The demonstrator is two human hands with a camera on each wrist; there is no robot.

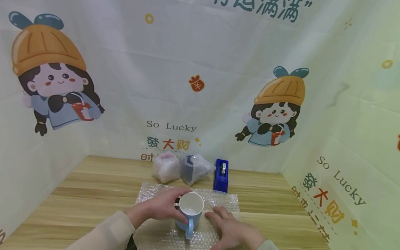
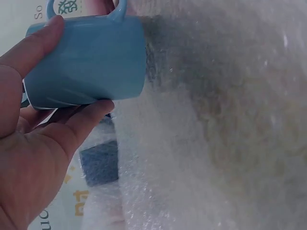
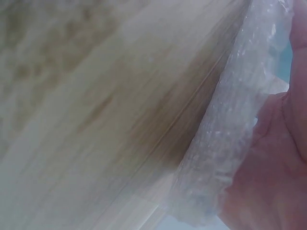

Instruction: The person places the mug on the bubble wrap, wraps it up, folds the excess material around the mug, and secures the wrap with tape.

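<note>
A light blue mug [image 1: 194, 219] with a white inside stands upright on a sheet of bubble wrap [image 1: 156, 233], its handle toward the person. My left hand [image 1: 162, 205] grips the mug from the left. In the left wrist view the thumb lies along one side of the mug [image 2: 91, 62] and fingers support the other. To the mug's right, my right hand [image 1: 232, 230] rests at the sheet's right part, fingers spread and apart from the mug. The right wrist view shows the edge of the bubble wrap [image 3: 216, 124] raised against that palm.
Behind the sheet stand two bubble-wrapped bundles, one whitish-pink [image 1: 165, 168] and one dark blue [image 1: 193, 170]. A blue tape dispenser [image 1: 221, 180] is right of them. The wooden table [image 1: 265, 205] is bordered by printed cloth walls [image 1: 125, 86] at back and sides.
</note>
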